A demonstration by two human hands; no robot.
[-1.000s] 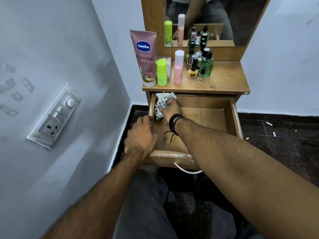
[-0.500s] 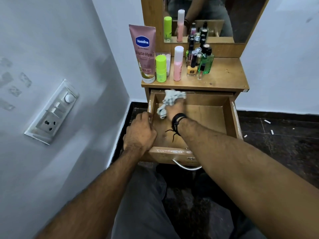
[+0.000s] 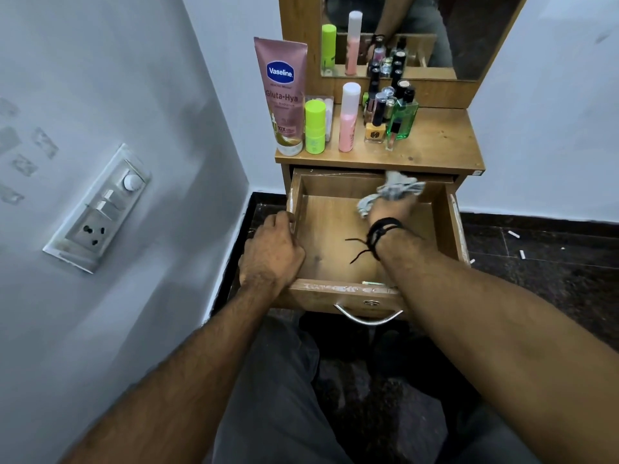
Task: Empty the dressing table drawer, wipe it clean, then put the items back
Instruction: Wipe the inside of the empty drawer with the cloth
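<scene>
The wooden drawer (image 3: 338,289) of the dressing table is pulled out, its inside bare of items. My right hand (image 3: 390,209), a black thread band on the wrist, grips a crumpled grey-white cloth (image 3: 397,190) against the drawer's back wall, right of centre. My left hand (image 3: 273,251) holds the drawer's left side wall, fingers curled over its rim. On the tabletop (image 3: 438,145) stand a pink Vaseline tube (image 3: 284,95), a lime-green stick (image 3: 315,127), a pink bottle (image 3: 348,118) and several small bottles (image 3: 388,115).
A mirror (image 3: 418,31) rises behind the tabletop. A grey wall with a switch and socket panel (image 3: 97,209) runs close on the left. Dark floor with small white bits (image 3: 517,244) lies to the right. My knees are below the drawer handle (image 3: 368,316).
My right hand has swept the cloth from the drawer's back left corner rightward along the back wall. My left hand stays on the left side wall.
</scene>
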